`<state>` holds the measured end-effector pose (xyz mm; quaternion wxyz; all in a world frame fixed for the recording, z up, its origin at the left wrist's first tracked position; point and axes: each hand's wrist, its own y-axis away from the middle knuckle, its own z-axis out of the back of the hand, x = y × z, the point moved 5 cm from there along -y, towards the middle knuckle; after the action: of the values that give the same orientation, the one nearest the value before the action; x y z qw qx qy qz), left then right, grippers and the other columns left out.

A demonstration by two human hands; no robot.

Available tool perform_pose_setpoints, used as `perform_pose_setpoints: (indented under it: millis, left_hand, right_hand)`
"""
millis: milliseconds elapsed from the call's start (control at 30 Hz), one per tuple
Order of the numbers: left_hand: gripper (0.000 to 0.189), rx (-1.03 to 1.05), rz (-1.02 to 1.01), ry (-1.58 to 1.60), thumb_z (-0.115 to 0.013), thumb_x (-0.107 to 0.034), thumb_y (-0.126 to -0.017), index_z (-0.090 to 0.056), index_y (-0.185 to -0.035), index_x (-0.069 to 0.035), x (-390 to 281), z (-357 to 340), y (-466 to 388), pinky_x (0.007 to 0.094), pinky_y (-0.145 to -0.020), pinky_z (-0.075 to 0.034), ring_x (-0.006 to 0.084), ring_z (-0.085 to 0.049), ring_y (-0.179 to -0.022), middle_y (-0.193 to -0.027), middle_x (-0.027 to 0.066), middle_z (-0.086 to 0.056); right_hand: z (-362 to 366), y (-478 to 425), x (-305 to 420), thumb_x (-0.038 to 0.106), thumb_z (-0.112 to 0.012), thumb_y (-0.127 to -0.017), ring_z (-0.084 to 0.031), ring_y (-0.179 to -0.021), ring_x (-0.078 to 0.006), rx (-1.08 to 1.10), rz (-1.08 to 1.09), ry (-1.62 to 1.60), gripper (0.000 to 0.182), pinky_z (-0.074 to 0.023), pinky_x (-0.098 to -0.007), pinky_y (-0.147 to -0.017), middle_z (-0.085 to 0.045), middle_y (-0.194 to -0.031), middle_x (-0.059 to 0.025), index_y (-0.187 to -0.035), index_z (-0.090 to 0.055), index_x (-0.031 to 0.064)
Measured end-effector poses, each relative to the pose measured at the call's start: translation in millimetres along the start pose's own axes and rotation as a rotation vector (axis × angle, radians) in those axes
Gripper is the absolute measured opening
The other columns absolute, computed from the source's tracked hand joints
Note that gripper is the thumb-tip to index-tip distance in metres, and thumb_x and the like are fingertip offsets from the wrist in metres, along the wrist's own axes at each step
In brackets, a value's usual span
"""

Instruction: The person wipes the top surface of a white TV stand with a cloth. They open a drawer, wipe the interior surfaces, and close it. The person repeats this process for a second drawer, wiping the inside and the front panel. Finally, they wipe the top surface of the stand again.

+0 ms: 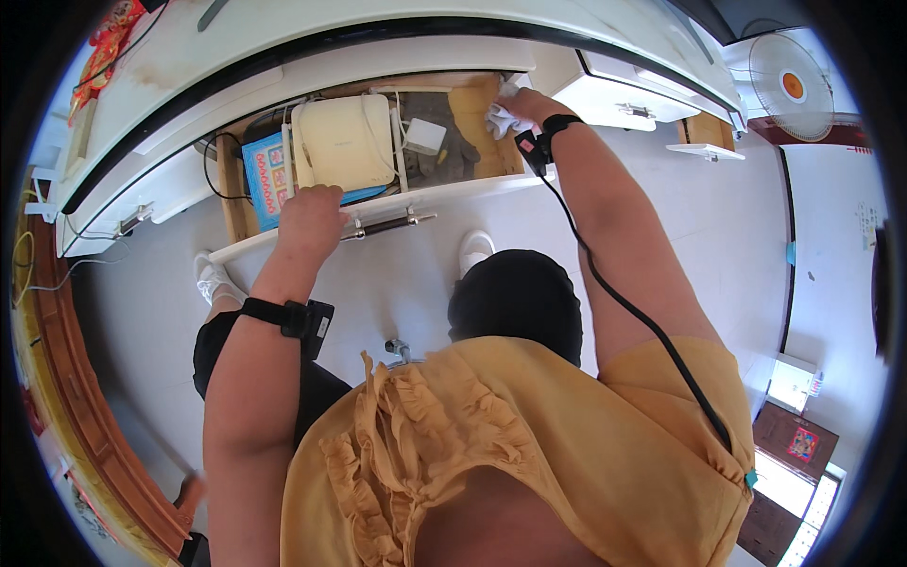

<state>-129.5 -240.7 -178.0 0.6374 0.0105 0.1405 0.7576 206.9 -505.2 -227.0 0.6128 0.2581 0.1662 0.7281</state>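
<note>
An open drawer [489, 186] with a white front and wooden inside lies before me. My left hand [312, 216] rests over its front edge, fingertips by a cream-coloured router-like device [347, 142]. My right hand [528, 106] is at the drawer's far right corner, gripping a crumpled white cloth [502, 120]. A blue printed box or booklet [266, 177] lies at the drawer's left, partly under the device. To the right of the device, a small white square adapter [425, 136] sits on grey fabric gloves [453, 152]. Cables run around these things.
A white countertop [397, 53] with a black edge curves above the drawer. A smaller open drawer [708, 150] and a white fan [792, 86] are at the right. The drawer's handle [386, 225] faces me. Wooden furniture [92, 397] stands at the left.
</note>
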Motion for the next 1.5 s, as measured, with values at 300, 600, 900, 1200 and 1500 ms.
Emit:
perform_pose_setpoints:
  millis: [300,600,900,1200,1500]
  left_hand:
    - [0.02,-0.012,0.021,0.027,-0.074,-0.023,-0.083,-0.068,-0.093,-0.006,2.4,0.9,-2.0,0.0402,-0.08,-0.057,0.0285,-0.068,-0.093,-0.093,0.0108,-0.07]
    - [0.02,-0.061,-0.004,0.027,-0.074,-0.02,-0.08,-0.065,-0.089,-0.004,-0.8,-0.2,1.1,0.043,-0.078,-0.056,0.0325,-0.068,-0.09,-0.089,0.0133,-0.068]
    - [0.02,-0.051,-0.023,-0.004,-0.075,-0.023,-0.082,-0.067,-0.091,-0.007,-3.9,4.6,3.4,0.0396,-0.078,-0.056,0.028,-0.068,-0.09,-0.09,0.0103,-0.068]
    - [0.017,-0.036,0.022,0.076,-0.072,-0.019,-0.081,-0.066,-0.089,-0.005,-0.5,4.7,0.6,0.044,-0.078,-0.056,0.0322,-0.068,-0.092,-0.09,0.0132,-0.068]
    - [0.018,-0.077,0.01,0.089,-0.073,-0.02,-0.083,-0.066,-0.092,-0.006,3.8,1.4,9.0,0.043,-0.08,-0.055,0.0319,-0.067,-0.094,-0.092,0.0129,-0.068]
  right_hand:
    - [-32.1,40.5,-36.9,0.048,-0.058,-0.089,-0.069,-0.082,-0.0274,0.242,0.189,0.435,0.052,-0.0537,-0.0401,-0.069,-0.073,-0.101,-0.0158,-0.104,-0.072,0.0002]
    - [45.8,91.4,48.4,0.029,-0.069,-0.083,-0.069,-0.1,-0.0321,-0.323,0.489,0.449,0.031,-0.0552,-0.0409,-0.085,-0.069,-0.111,-0.0192,-0.1,-0.072,0.0032]
    - [-47.5,11.3,79.7,0.013,-0.076,-0.075,-0.068,-0.102,-0.03,-0.414,0.672,1.153,0.027,-0.0531,-0.0428,-0.085,-0.07,-0.109,-0.0102,-0.102,-0.077,0.012]
    - [-78.9,42.1,62.3,0.024,-0.077,-0.075,-0.072,-0.095,-0.0304,0.138,0.637,1.12,0.027,-0.0562,-0.0407,-0.077,-0.075,-0.101,-0.0126,-0.097,-0.077,0.0077]
    - [-58.6,87.9,81.1,0.038,-0.068,-0.085,-0.067,-0.105,-0.0298,0.556,0.329,0.747,0.045,-0.0534,-0.0396,-0.084,-0.067,-0.123,-0.0148,-0.115,-0.071,0.005]
